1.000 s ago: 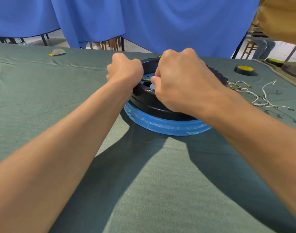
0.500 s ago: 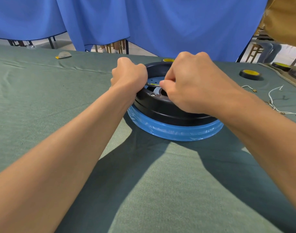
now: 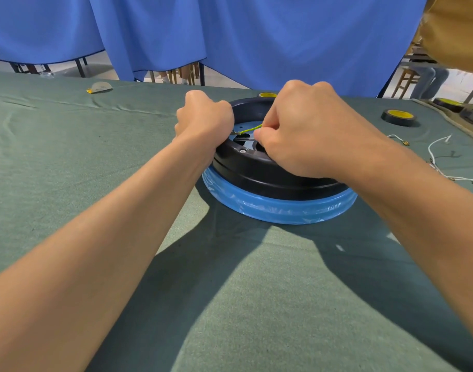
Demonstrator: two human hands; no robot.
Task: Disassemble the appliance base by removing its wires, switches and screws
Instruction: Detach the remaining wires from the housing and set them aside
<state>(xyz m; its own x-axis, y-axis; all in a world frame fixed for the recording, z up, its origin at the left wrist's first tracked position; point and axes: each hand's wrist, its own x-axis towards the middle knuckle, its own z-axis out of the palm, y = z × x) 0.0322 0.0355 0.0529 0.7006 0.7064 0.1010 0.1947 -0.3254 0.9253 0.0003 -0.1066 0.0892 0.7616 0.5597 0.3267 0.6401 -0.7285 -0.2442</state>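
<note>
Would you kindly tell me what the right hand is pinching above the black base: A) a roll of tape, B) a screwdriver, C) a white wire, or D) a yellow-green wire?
D: a thin yellow-green wire stretches leftward from the pinched fingertips of the right hand, over the open middle of the appliance base.

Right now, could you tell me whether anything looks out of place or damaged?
Nothing damaged. A thin yellow-green wire stretches taut from the right hand across the round black appliance base, and loose white wires lie scattered on the green cloth beside it.
</note>
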